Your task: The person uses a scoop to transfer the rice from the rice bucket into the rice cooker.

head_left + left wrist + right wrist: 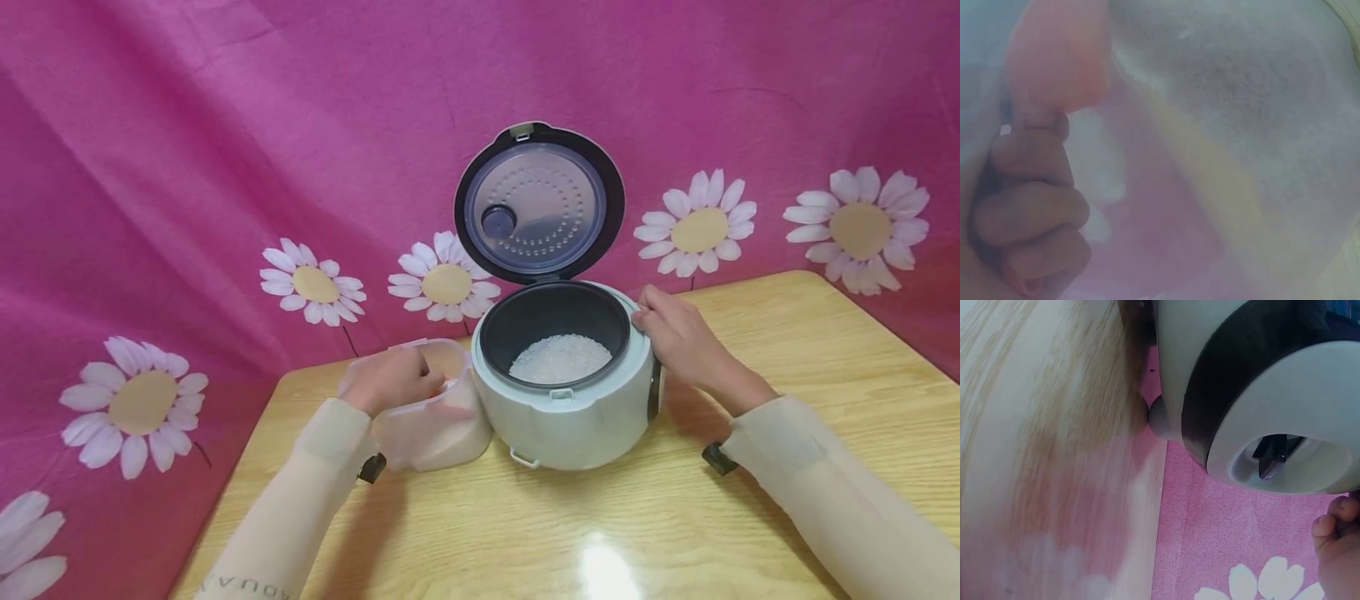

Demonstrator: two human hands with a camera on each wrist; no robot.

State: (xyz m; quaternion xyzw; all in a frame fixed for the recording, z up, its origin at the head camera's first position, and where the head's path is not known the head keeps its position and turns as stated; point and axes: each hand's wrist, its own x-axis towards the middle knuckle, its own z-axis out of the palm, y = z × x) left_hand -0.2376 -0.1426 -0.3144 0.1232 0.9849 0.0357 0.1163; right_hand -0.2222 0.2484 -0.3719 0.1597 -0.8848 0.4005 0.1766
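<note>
A white rice cooker [562, 429] stands on the table with its lid [540, 208] raised. White rice [562, 358] lies in its dark inner pot [510, 325]. My right hand [678, 342] grips the cooker's right rim with curled fingers; in the right wrist view only part of that hand [1338, 550] shows at the edge. Left of the cooker is a translucent container [435, 437] with pale contents. My left hand [393, 379] reaches over its rim, fingers curled. In the left wrist view a salmon-pink thing [1060, 56] sits at the curled fingers, its kind unclear through the hazy wall.
The wooden table [600, 525] has edges at left and back right. Behind it hangs a pink cloth [337, 125] with white daisies. The cooker's side has an oval panel with a recess [1297, 462]. The container stands close against the cooker.
</note>
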